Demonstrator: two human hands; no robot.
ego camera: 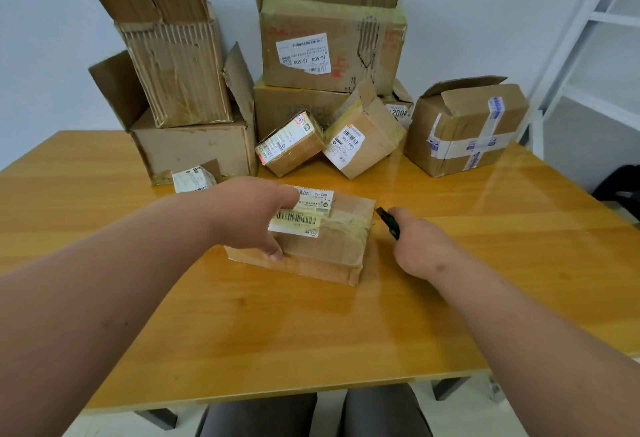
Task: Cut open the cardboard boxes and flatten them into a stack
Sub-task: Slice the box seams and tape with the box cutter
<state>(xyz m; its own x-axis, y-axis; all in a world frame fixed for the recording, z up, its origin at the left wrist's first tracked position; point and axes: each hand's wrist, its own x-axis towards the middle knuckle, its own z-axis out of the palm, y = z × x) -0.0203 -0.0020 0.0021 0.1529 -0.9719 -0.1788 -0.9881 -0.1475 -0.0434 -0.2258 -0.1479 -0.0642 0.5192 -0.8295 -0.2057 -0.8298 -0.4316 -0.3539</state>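
Cardboard, taped and scuffed, filled the far side of the wooden table [311,325] well beyond my hands. Biggest of the heap was the box [329,38] at the back, its white label reading "J6-S04" beside red print I could not make out. Below and to the right of it, past my right hand, a tilted carton [363,138] showed "507 P80", and a label [398,112] behind that read "2000" as far as I could tell.

Under my left hand [256,218] lay the small flat parcel [322,246], just beside my right hand [426,246]. Its label read "602-12" above a barcode. I judged it light and fairly stiff, though the glossy tape would be slick, so it wanted pinning flat from above, away from the seam.

My left hand pressed down on the parcel's top with fingers straight and spread, thumb on the near face. My right hand was curled round the green utility knife [389,223], its tip pointing at the parcel's right end, not quite touching. The blade itself was too small to see clearly.
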